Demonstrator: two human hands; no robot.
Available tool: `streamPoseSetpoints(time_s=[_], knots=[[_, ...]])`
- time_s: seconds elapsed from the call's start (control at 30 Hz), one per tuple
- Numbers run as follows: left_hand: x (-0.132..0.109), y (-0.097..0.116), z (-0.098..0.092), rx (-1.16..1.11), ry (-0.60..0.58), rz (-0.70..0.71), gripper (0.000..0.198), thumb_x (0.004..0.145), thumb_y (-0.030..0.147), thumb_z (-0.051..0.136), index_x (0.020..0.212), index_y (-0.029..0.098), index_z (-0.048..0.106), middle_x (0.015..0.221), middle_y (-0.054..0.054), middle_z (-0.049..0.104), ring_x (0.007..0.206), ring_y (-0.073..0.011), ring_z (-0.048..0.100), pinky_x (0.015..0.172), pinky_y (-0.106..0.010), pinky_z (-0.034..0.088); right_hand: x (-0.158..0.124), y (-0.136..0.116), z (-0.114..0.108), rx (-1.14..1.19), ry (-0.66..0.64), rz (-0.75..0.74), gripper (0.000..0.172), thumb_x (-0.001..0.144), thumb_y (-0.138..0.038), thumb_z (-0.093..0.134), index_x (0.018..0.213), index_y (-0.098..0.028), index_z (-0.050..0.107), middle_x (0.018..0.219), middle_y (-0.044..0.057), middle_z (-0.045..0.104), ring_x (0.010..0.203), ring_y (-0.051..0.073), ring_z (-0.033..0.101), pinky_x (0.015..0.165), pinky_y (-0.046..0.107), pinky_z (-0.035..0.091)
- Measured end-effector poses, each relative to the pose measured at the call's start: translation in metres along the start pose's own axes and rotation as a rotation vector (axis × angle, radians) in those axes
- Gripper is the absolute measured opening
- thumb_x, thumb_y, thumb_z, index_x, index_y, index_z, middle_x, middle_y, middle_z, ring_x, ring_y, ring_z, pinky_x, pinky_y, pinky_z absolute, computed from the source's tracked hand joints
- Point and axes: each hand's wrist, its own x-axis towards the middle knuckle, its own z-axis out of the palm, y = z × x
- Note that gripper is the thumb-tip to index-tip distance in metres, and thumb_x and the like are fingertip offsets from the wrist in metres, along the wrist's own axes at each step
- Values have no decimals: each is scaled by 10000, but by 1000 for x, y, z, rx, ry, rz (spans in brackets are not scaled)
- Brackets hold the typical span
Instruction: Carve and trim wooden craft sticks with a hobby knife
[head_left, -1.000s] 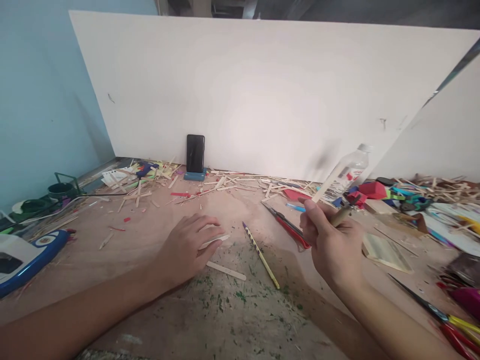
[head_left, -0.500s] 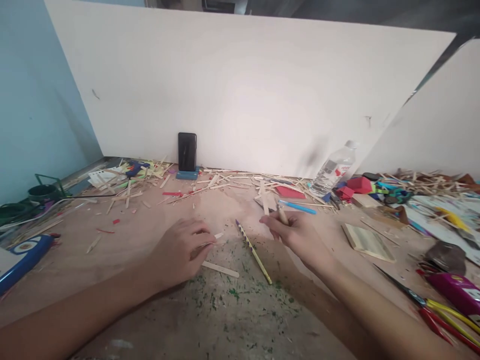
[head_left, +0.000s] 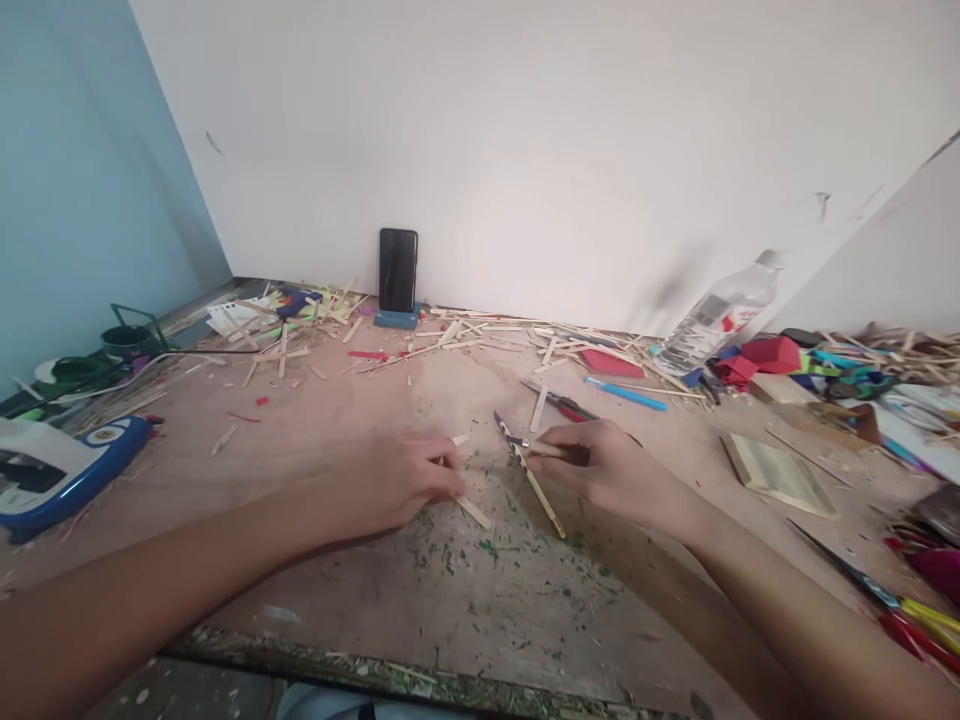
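My left hand (head_left: 401, 480) lies on the worktable (head_left: 450, 600), fingers pinched on a flat wooden craft stick (head_left: 472, 512) whose far end sticks out to the right. My right hand (head_left: 607, 468) is closed round a thin brown-handled tool (head_left: 541, 449) that points left, its tip close to the left hand's fingers. A striped pencil (head_left: 529, 474) lies on the table between the two hands, passing under the tool's tip.
Loose craft sticks (head_left: 480, 345) litter the back of the table. A black phone (head_left: 397, 270) stands against the white wall. A water bottle (head_left: 716, 312), red blocks (head_left: 769, 352), a stick panel (head_left: 780, 475), scissors (head_left: 892, 605) lie right; a blue-white device (head_left: 52, 475) left.
My right hand came down from a raised position and moved left toward the left hand, bringing the tool low over the pencil. The left hand stayed on its stick. The view shifted slightly.
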Motion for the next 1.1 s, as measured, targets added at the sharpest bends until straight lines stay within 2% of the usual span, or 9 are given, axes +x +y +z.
streamPoseSetpoints(time_s=[0.1,0.2,0.3,0.4,0.47,0.63,0.73,0.93,1.1], knots=[[-1,1,-3,48,44,-61,194,1213,250,658,1162,189,835,1093,-52,809,988,-220,780,894,-354,625,-4,-9,4,-45,-157,-45,326,1149,-512,783,1145,-186,780,1034,13,780,836,187,752,754,358,676],[-2,6,-5,71,24,-24,257,1220,291,650,1072,235,852,1001,-30,805,914,-209,777,850,-325,576,-6,-16,6,-88,-221,-88,297,1159,-496,771,1186,-200,786,1048,20,787,835,181,745,758,355,675],[-3,9,-2,85,-4,37,221,1205,276,679,1080,250,859,1049,-29,815,926,-207,770,867,-333,567,-8,-18,7,-136,-255,-106,292,1161,-489,770,1259,-214,786,1070,26,793,825,174,738,751,350,674],[-3,11,1,89,-4,54,157,1192,296,723,1128,253,860,1124,-28,831,974,-216,780,910,-353,577,-9,-19,8,-166,-265,-128,289,1158,-483,775,1249,-210,783,1039,18,784,809,171,732,744,349,671],[-3,11,3,91,8,41,148,1163,385,801,1166,247,856,1187,-34,845,1031,-234,799,953,-371,590,-10,-20,9,-176,-259,-158,273,1163,-477,768,1229,-213,788,1033,18,787,812,171,734,754,352,673],[-1,16,8,101,54,-34,512,1045,683,893,1194,195,857,1303,-104,846,1142,-324,821,1043,-474,620,-10,-26,9,-200,-245,-243,221,1177,-432,754,1187,-217,803,1055,26,809,872,184,766,824,381,692],[-1,19,11,81,40,-14,531,1057,672,886,1236,173,857,1313,-108,848,1183,-334,826,1110,-505,617,-10,-30,10,-208,-255,-285,193,1186,-400,741,1180,-219,810,1044,22,814,871,182,771,831,379,694],[-3,21,14,25,32,6,540,1067,668,881,1304,184,849,1407,-120,849,1288,-318,824,1195,-459,628,-12,-39,8,-233,-265,-348,163,1199,-332,709,1163,-210,809,920,-16,770,787,172,730,777,357,649],[-3,24,17,16,34,-17,588,1041,727,877,1275,189,836,1438,-146,832,1328,-332,811,1201,-447,641,-15,-49,7,-274,-254,-380,261,1211,-256,633,1025,-213,810,818,-21,712,727,173,663,677,336,470]])
